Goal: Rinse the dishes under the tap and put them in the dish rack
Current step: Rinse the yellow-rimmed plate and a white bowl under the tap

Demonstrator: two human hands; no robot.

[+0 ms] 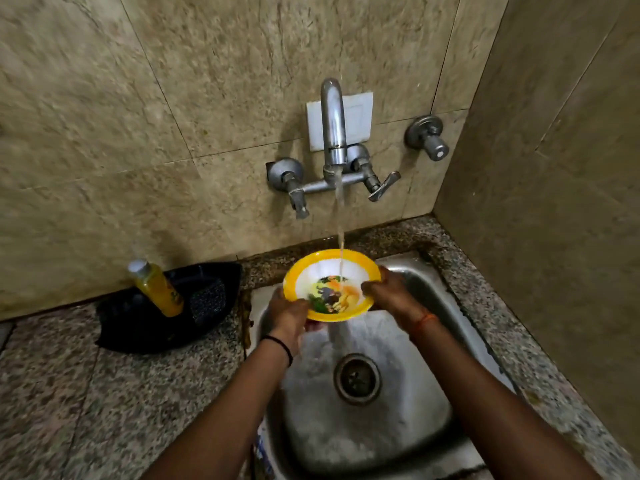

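In the head view, a yellow-rimmed bowl (330, 285) is held above the steel sink (426, 289), tilted toward the camera so its white inside and a blurred, coloured picture at the bottom show. The left hand (289, 315) takes the bowl's near-left rim, its grip clenched on the edge with the fingers going under the bowl. The right hand (389, 292) meets the bowl's right rim, fingers curled over the edge onto the inner wall, so this grip also grasps the bowl.

A water stream (341, 237) falls from the tap (334, 123), which is mounted on the tiled wall behind the sink, and strikes the inside of the bowl. More water pours off the bowl's near edge into the basin and spreads around the drain (356, 379), which lies nearer the camera than the bowl.

A black band sits on the left wrist and an orange thread on the right wrist.

Left of the sink, on the speckled stone tabletop (69, 393), rests a black tray (138, 327). A yellow bottle (157, 289) with a pale cap leans in it, and a dark scrub pad (207, 301) stands just beside the bottle, on its sink side.
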